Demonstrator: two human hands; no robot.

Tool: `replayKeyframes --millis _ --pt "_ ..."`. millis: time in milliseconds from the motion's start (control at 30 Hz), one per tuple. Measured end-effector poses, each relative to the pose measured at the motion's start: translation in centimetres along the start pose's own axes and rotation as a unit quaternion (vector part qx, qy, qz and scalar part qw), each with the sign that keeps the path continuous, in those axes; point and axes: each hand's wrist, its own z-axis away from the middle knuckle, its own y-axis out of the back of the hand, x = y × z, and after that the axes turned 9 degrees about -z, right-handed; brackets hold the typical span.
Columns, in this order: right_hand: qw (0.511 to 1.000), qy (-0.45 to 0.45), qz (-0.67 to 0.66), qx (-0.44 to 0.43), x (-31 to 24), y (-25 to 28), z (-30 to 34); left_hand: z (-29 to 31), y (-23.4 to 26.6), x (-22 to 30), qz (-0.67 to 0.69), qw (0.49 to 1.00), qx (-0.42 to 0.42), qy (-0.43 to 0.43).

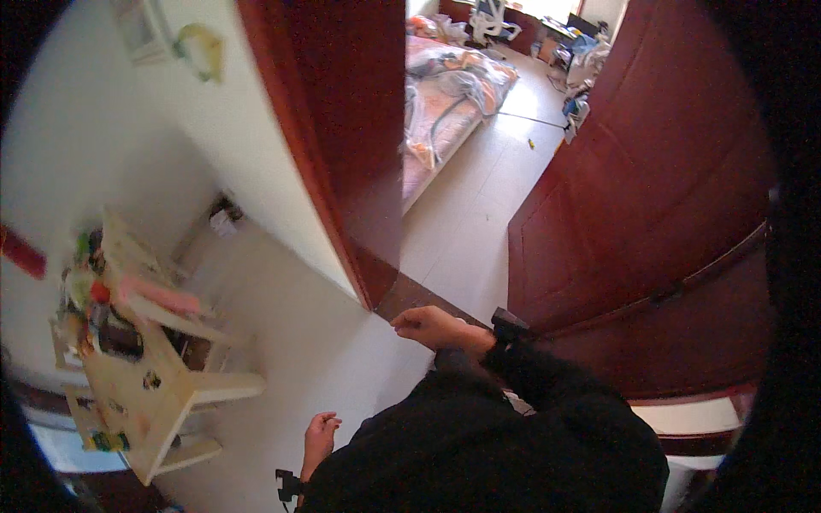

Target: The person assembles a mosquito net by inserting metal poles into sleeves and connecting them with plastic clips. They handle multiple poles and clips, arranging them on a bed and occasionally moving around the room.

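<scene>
My right hand (pixel 432 327) hangs in front of my body, over the dark threshold (pixel 413 295) of a doorway. Its fingers are loosely bent with nothing visible in them. Lower and further left, my left hand (pixel 320 443) is held beside my dark clothing, its fingers half curled and a little apart, also with no object showing. Each wrist wears a dark strapped device. Neither hand touches the brown-red door (pixel 633 197), which stands swung inward on the right, or the door frame (pixel 329 171) on the left.
Through the doorway lie a bed (pixel 445 107) under crumpled clear plastic, a pale tiled floor (pixel 466 192) and a white chair (pixel 492 24) at the back. Bags and clutter line the right side. At left stands a cream wooden table (pixel 162 389) loaded with small items.
</scene>
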Motion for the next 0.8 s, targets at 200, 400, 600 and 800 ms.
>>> replayKeyframes --millis 200,400,600,800 --pt "0.988 -0.031 -0.103 0.116 7.3 16.0 0.4 -9.8 -13.3 14.5 -0.107 0.987 -0.119 0.004" --pt "0.951 -0.051 -0.197 0.233 12.1 31.5 -1.3 -17.3 -19.8 18.5 -0.235 0.967 -0.090 0.033" --pt "0.931 0.000 -0.257 0.259 11.1 43.7 -6.8 -22.0 -20.5 6.5 -0.383 0.915 -0.098 0.075" --pt "0.934 0.040 -0.259 0.241 12.0 53.6 -15.8 -25.4 -26.4 3.6 -0.309 0.931 -0.099 0.168"
